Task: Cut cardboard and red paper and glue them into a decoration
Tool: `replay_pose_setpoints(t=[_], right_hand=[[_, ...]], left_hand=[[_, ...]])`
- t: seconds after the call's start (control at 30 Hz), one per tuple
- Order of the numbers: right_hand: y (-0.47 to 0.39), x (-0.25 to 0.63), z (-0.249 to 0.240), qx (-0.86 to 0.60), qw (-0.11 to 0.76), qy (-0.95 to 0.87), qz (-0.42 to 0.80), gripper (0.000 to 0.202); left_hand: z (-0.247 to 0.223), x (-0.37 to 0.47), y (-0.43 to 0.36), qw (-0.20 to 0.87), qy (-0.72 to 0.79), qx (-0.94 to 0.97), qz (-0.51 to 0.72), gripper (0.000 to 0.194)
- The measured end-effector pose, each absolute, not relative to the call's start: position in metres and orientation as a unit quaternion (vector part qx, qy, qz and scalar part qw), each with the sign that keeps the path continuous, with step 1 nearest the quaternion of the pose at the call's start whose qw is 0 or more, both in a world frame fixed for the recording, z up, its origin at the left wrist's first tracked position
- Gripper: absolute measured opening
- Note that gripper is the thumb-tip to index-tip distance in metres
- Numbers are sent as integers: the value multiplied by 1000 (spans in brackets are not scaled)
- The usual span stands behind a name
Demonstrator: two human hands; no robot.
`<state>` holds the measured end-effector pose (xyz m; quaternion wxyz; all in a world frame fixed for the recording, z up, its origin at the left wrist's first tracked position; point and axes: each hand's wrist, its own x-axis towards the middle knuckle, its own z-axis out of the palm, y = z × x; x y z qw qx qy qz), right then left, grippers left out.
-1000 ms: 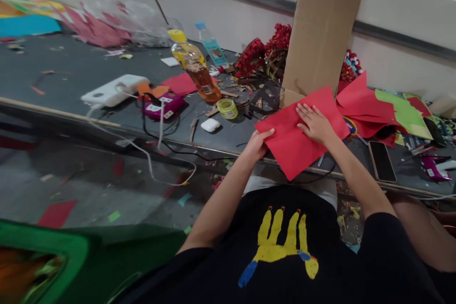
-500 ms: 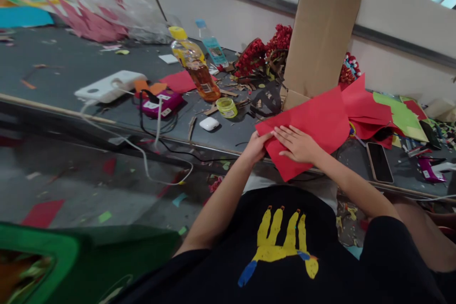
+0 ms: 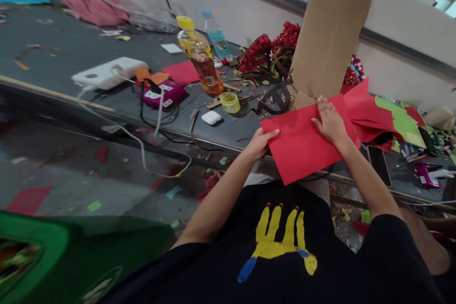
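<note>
A sheet of red paper (image 3: 302,147) lies at the table's front edge, its near corner hanging over my lap. My left hand (image 3: 261,143) pinches its left edge, thumb on top and fingers underneath. My right hand (image 3: 330,121) rests flat on the upper right part of the sheet with the fingers stretched out. Beyond the sheet's right end are more red paper pieces (image 3: 372,116). A brown cardboard piece (image 3: 331,33) leans on the wall behind the sheet.
Left of the sheet stand a drink bottle (image 3: 204,64), a yellow-green tub (image 3: 230,102) and a white earbud case (image 3: 211,118). A purple power strip (image 3: 166,94) with cables sits farther left. A phone (image 3: 378,165) lies at the right. A green bin (image 3: 32,228) stands at lower left.
My right hand has slid right and away from me across the red paper, off the left end. My left hand stays at the left edge. The view has shifted slightly.
</note>
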<state>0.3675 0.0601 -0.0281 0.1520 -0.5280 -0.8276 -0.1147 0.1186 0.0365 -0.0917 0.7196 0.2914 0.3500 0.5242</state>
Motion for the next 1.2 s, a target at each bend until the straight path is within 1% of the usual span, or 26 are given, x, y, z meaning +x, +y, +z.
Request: replay_pose_setpoints(t=[0.13,0.2,0.23,0.33,0.4,0.5,0.6,0.73,0.83,0.93,1.03,1.13,1.2], right_hand=[[55,376,-13,-566,217,-781,-150,74],[42,360,-10,-547,217,-794,-153,72],[34,347,-11,-524,199,-816,-143,71],[12,303,-28,-398,106,-908,-80,71],[7,281,-42,-353,68,-931,-55,70],[14,275,-52,-359,40,-931,-60,68],[30,295,-44,-397,38,-913,-85,68],[48,333,-26,-462,68,-877,-116,71],[59,363,-19,-517,94,-842,-123,74],[63,392,-16,-562,160,-799,-139,76],[56,414,-11,-573,237,-767,-167,70],[33,425,-14,-572,294,-743,-183,65],[10,427,-23,-576,342,-717,-191,62]], left_hand=[[-92,119,38,720,348,282,531,39],[-94,119,39,719,346,277,535,39],[-94,119,39,719,345,278,536,40],[-97,118,40,713,335,299,538,42],[-97,118,39,712,326,311,539,43],[-96,117,38,709,321,308,547,44],[-95,118,39,717,318,302,542,45],[-94,117,40,731,324,293,524,39],[-94,116,38,728,326,285,532,38],[-95,116,37,720,324,280,546,40],[-97,118,39,708,328,269,565,42],[-99,121,42,697,323,250,589,44],[-101,121,42,690,319,238,605,42]])
